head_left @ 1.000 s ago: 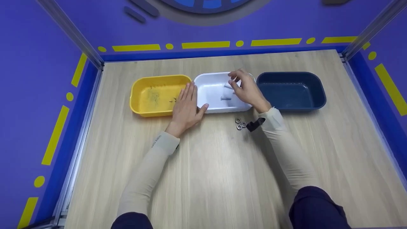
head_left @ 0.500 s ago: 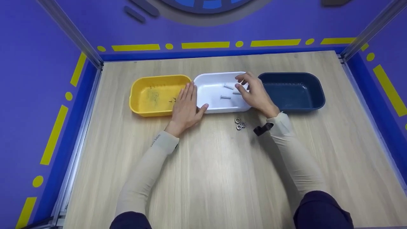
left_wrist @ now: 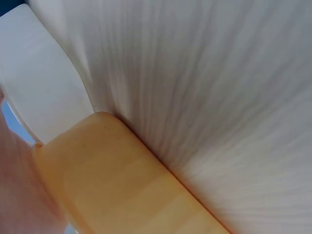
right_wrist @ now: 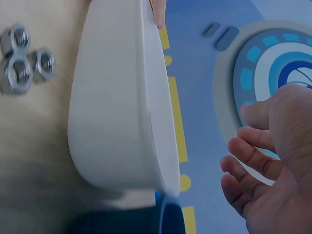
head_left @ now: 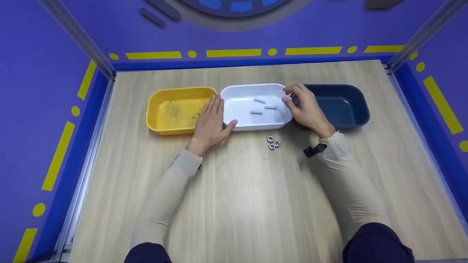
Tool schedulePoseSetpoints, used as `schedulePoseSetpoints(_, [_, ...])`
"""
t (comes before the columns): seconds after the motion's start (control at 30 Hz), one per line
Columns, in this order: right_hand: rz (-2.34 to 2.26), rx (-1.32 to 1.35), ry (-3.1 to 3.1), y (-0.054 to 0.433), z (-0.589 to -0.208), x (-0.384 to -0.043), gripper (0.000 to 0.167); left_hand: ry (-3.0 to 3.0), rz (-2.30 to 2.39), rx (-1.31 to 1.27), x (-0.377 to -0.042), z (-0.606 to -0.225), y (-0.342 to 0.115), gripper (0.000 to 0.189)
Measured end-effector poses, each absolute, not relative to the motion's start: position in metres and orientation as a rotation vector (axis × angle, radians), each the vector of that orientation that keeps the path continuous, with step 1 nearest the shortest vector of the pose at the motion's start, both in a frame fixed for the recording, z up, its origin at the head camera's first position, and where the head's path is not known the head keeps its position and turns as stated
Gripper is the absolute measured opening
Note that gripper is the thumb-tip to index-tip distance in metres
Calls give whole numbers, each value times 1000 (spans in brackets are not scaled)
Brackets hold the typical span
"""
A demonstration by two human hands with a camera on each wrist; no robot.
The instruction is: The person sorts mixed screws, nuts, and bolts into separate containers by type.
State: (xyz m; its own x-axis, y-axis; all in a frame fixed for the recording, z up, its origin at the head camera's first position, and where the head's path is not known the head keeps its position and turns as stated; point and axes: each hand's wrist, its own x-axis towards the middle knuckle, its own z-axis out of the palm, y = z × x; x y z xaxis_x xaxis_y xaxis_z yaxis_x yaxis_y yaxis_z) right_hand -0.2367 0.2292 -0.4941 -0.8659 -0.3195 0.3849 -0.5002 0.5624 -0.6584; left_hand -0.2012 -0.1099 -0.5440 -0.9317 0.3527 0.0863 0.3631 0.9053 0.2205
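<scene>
My left hand [head_left: 210, 124] lies with straight fingers over the adjoining rims of the yellow tray [head_left: 175, 130] and the white tray [head_left: 237, 122], thumb on the white tray's front rim. Three silver bolts [head_left: 257, 113] lie flat in the white tray. Over the gap between this tray and the dark blue tray [head_left: 334, 126] hovers my right hand [head_left: 309, 111]. Its fingers bend loosely, and in the right wrist view that hand [right_wrist: 273, 161] holds nothing. Three hex nuts [head_left: 272, 146] sit close together on the table, in front of the white tray.
The three trays stand in a row across the back of the wooden table [head_left: 248, 193]. A few small dark pieces or marks [head_left: 195, 116] show in the yellow tray. Purple panels [head_left: 234, 40] with yellow dashes enclose the table's back and sides.
My right hand has moved right, from above the white tray's bolts to its right end, uncovering all three bolts. My left hand stays on the tray rims.
</scene>
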Motion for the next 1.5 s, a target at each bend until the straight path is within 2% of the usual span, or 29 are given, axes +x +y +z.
schedulePoseSetpoints(0.3, [1120,680,-2588,263,-494,-234,31,-2964,-470,-581,-186,-538,-98,78])
schedulePoseSetpoints(0.77, [917,558,-2777,311,-492,-223,62,-2718,-680,-640,-155,-537,-75,68])
schedulePoseSetpoints(1.5, [727,440,-2890,371,-498,-209,82,-2588,-883,-931,-133,-545,-39,52])
